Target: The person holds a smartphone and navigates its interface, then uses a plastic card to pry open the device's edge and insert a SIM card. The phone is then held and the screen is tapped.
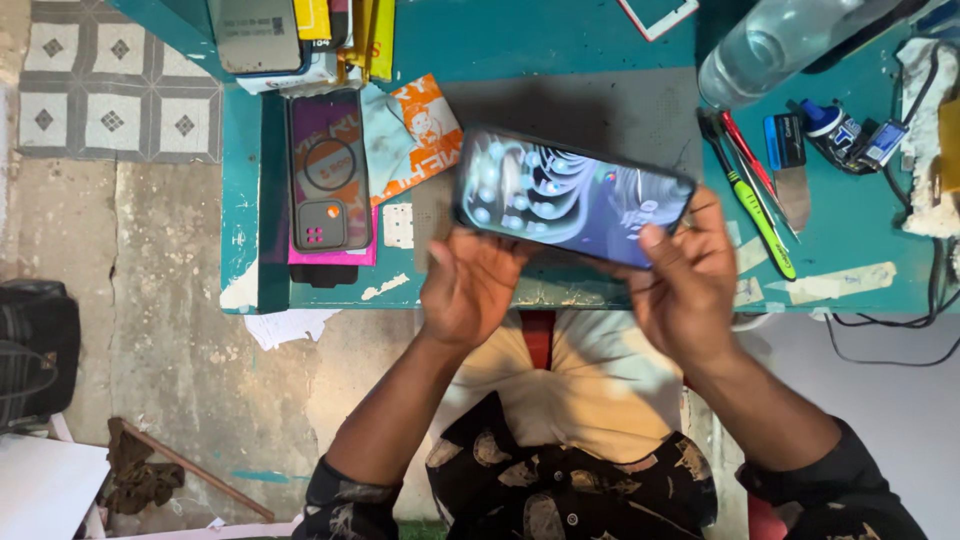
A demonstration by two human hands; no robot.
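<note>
Two hands grip one phone [572,197] above the table [560,40] — left hand [470,285] cups its left end, right hand [685,280] pinches the right. Screen up, long axis left-right, slightly tilted; a case [328,170] lies well left.

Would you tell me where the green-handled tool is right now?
In the head view, the green-handled tool lies on the teal table, right of the held phone, beside the red-handled tool.

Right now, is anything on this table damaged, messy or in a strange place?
Yes. The teal table has chipped paint along its front edge and stuck tape scraps at the right. Both hands hold the phone tilted above it. The phone itself looks intact, though blurred.
</note>
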